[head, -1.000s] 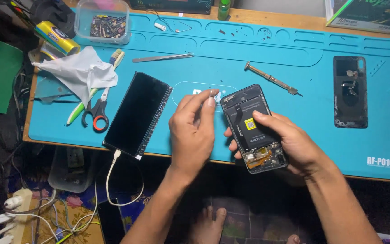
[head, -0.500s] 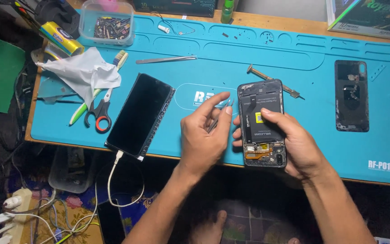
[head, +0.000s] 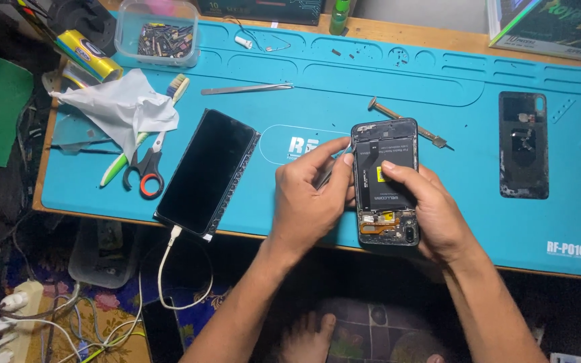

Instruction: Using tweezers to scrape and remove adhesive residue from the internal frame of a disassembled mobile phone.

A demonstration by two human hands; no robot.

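Gripping opened phone (head: 386,180), battery exposed, back removed

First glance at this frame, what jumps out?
The opened phone at centre, back off and battery exposed, gripped by the right hand while the left hand pinches at its left edge. Beneath lies the bright blue work mat, with a black phone on a white cable to the left and the removed back cover to the right.
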